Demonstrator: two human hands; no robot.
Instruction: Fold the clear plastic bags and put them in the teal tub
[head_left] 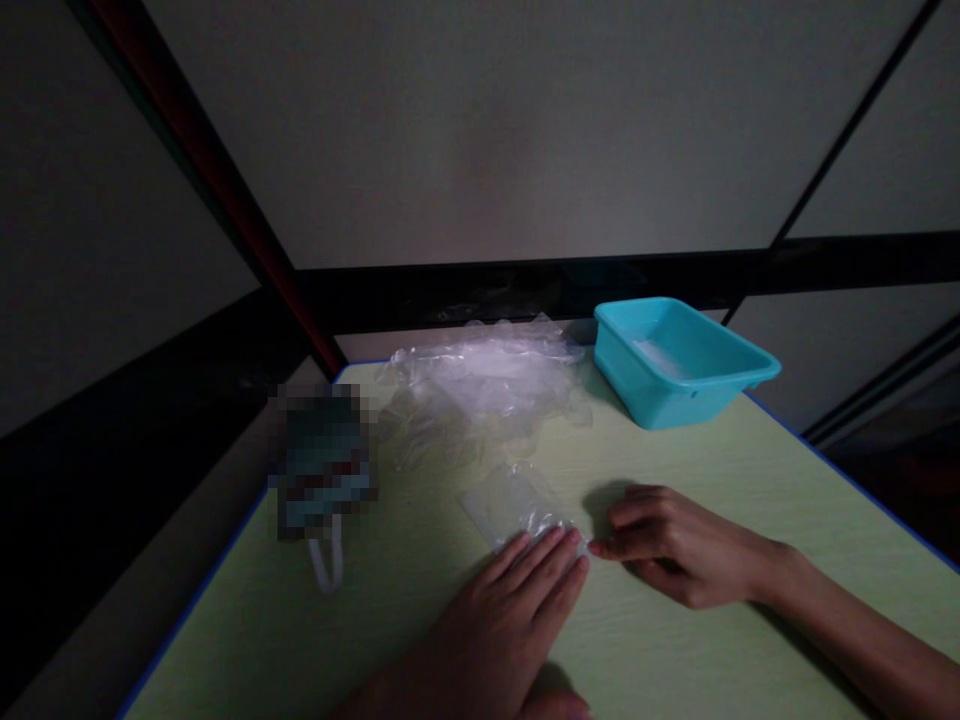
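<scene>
My left hand (517, 615) lies flat, fingers stretched out, pressing the near edge of a folded clear plastic glove (512, 500) against the table. To its right is my right hand (675, 550), its fingers bent and apart. The tip of its index finger is at the right corner of that thin plastic, close to my left fingertips; whether it touches cannot be made out. Beyond both hands spreads a loose heap of clear disposable plastic gloves (487, 375). My left palm hides part of the table.
A turquoise plastic basin (686, 400) stands at the back right, something whitish on its bottom. At the left edge is a blurred-out item (326, 460) with a white strap (326, 570). The pale green table (660, 660) has blue edging and meets panelled doors (525, 150) behind.
</scene>
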